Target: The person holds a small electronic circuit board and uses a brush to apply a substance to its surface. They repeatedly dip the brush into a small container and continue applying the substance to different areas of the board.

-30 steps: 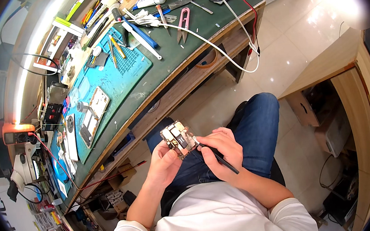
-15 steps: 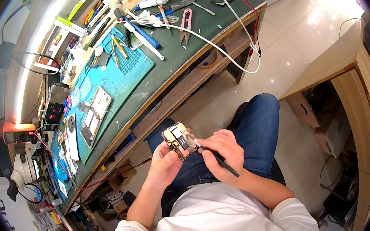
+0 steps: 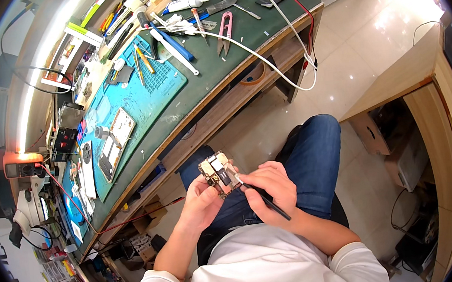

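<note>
Left hand (image 3: 200,199) pinches a circuit board (image 3: 219,169), right hand (image 3: 271,185) grips a black-handled tool (image 3: 277,209), tip right at it, can't tell if touching tho.

Metallic circuit board (image 3: 218,173) — matt denim jeans (image 3: 315,157)

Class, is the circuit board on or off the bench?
Off: the left hand holds the board over the jeans, clear of the bench.

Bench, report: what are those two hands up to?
Left hand: grip on circuit board. Right hand: grip on black-handled tool, tip at the board, contact unclear. Nothing seen blocking the tool.
</note>
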Tool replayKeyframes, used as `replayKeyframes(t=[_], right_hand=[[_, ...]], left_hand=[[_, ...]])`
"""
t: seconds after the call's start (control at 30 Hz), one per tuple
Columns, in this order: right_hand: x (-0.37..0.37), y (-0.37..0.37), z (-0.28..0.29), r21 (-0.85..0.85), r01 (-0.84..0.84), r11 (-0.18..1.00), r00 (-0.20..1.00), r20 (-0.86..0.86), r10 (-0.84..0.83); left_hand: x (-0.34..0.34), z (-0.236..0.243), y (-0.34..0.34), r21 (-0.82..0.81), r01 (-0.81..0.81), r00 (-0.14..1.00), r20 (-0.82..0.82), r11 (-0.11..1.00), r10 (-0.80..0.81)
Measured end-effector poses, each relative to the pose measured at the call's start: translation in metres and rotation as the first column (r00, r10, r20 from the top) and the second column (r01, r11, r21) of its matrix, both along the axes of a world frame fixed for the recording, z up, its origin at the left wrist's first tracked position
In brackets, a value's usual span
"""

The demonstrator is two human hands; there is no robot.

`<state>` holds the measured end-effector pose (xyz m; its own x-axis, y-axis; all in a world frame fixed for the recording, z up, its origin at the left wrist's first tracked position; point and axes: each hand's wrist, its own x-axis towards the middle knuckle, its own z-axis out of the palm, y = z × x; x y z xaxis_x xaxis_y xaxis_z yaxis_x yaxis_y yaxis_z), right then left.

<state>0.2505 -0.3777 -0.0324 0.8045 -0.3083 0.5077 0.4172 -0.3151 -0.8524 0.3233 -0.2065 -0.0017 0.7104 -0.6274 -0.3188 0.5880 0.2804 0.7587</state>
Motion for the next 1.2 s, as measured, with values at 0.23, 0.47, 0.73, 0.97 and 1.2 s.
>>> replayKeyframes(t=[0.23,0.47,0.73,0.97,1.2], right_hand=[[0.042,-0.03,-0.022,0.085,0.311,0.947,0.935,-0.209,-0.288],[0.117,-0.062,-0.085,0.284,0.409,0.867,0.887,-0.348,-0.304],[0.121,-0.072,-0.16,0.357,0.617,0.701,0.777,-0.413,-0.474],[0.133,-0.151,-0.226,0.691,0.663,0.288,0.744,-0.649,-0.157],[0.103,-0.204,-0.34,0.346,0.928,0.139,0.372,-0.883,-0.285]], left_hand=[[0.002,-0.015,0.01,0.001,-0.043,0.999,-0.022,0.999,0.043],[-0.003,-0.02,0.022,0.0,-0.045,0.997,-0.059,0.999,0.045],[0.003,-0.016,0.023,-0.074,-0.054,0.996,-0.069,0.996,0.049],[0.018,-0.015,0.027,-0.009,-0.007,0.998,-0.064,1.0,0.007],[0.026,-0.057,0.021,0.013,0.169,0.952,-0.262,0.986,-0.16]])
